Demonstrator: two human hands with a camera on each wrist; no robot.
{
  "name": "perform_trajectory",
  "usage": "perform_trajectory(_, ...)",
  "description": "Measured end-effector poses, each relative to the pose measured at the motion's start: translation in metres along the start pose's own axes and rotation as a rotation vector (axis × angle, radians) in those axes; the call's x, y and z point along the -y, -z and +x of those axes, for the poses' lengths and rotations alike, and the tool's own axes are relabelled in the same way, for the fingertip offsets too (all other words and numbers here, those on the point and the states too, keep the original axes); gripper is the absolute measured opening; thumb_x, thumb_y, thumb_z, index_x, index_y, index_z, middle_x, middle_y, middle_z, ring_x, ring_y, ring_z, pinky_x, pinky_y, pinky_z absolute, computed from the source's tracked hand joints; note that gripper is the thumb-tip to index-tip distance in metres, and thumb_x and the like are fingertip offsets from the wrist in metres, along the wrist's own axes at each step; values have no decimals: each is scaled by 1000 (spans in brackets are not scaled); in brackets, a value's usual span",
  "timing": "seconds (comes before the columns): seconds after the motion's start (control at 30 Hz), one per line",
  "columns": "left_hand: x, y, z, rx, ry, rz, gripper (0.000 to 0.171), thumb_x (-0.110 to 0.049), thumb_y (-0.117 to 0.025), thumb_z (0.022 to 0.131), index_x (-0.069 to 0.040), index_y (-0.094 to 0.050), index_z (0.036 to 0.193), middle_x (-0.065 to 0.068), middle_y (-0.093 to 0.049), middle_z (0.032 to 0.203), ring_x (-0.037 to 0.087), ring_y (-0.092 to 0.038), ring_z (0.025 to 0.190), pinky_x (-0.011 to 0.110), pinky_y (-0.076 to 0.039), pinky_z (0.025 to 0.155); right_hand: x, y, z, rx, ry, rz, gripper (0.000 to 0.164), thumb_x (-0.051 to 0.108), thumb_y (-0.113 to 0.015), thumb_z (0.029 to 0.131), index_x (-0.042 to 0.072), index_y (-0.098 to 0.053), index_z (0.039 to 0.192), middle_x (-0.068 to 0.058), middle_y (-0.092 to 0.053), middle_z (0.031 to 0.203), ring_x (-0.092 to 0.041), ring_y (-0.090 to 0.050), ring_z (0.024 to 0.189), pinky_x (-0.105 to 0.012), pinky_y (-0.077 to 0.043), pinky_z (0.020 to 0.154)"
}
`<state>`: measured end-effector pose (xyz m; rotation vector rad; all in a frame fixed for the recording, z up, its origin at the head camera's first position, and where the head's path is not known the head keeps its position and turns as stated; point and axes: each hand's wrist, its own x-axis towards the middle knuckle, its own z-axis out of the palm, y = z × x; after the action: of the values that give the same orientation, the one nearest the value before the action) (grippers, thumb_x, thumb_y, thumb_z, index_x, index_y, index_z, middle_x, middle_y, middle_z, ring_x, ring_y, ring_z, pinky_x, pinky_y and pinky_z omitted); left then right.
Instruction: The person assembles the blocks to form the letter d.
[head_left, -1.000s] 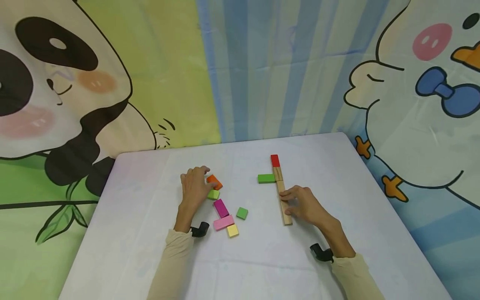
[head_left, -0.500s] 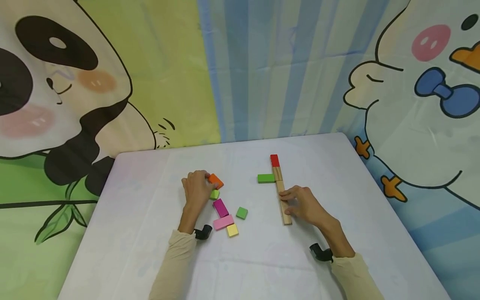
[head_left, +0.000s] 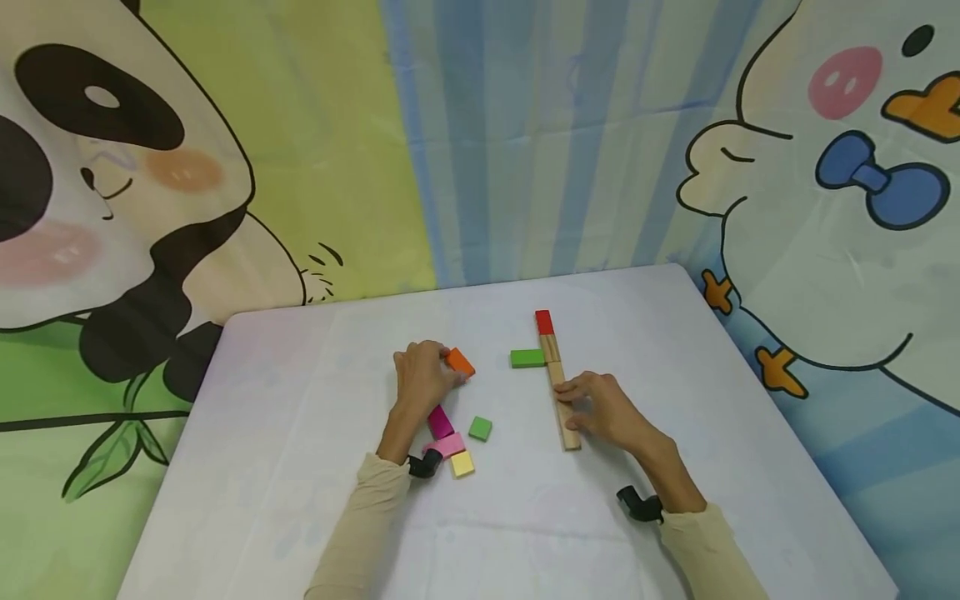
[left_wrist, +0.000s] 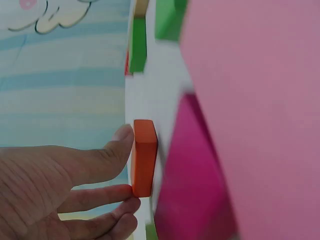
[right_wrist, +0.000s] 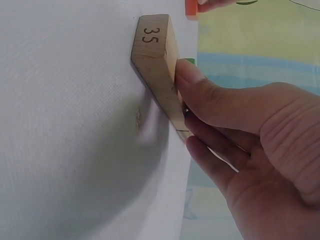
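Note:
My left hand pinches an orange block between thumb and fingers, low over the table. In the left wrist view, the orange block shows between thumb tip and fingertips. A lime-green block peeks out below, hidden by the hand in the head view. My right hand rests its thumb and fingertips on the near wooden block of a straight row. The right wrist view shows this wooden block with "35" on its end. A red block tops the row, and a green block juts left.
Near the left wrist lie a magenta block, a pink block, a yellow block and a small green block. The white table meets printed cloth walls behind and beside it.
The left hand has moved right with the orange block, toward the row. It now covers the lime-green block in the head view. The right hand has stayed put, while the head view has shifted slightly.

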<state>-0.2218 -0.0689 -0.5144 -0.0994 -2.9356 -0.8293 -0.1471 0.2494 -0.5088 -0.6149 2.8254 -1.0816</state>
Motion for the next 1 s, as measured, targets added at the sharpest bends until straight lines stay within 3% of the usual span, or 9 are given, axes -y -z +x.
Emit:
perform_trajectory(0.23,-28,-17,-8,1,-96,64,52,-29,-104,74,-1,-81,112,13,-80,103,32,-66,95,49,-41,92,0,-3,6,1,2,6,49,-5,-94,77,-5,-79,124,-16,-77,135,-43,-70,129,-61,-54,110)
perform_trajectory(0.37,-42,-24,-18,72,-176,105,48,-34,-103,74,-3,-81,104,7,-76,91,25,-61,87,45,-39,90,1,-3,5,12,-18,5,49,-4,-94,77,-4,-79,124,-15,-77,136,-42,-69,131,-60,-54,112)
perform_trajectory(0.53,-52,-19,-37,131,-284,181,45,-40,-103,73,-6,-77,88,1,-64,72,20,-51,76,46,-37,89,2,-4,4,12,-21,2,49,-4,-94,77,-4,-79,124,-15,-77,136,-41,-70,131,-60,-53,112)
perform_trajectory(0.77,-35,-4,-75,173,-355,204,49,-41,-104,71,-8,-81,98,1,-74,85,20,-59,84,48,-40,95,2,-2,3,6,-12,-6,50,-5,-95,76,-5,-79,124,-16,-77,135,-42,-70,129,-59,-55,111)
perform_trajectory(1.0,-1,24,-90,201,-331,211,53,-35,-107,66,-7,-81,102,2,-79,94,21,-64,90,44,-38,90,0,1,1,1,7,-9,48,-6,-94,77,-7,-79,122,-19,-77,134,-44,-70,128,-61,-55,109)
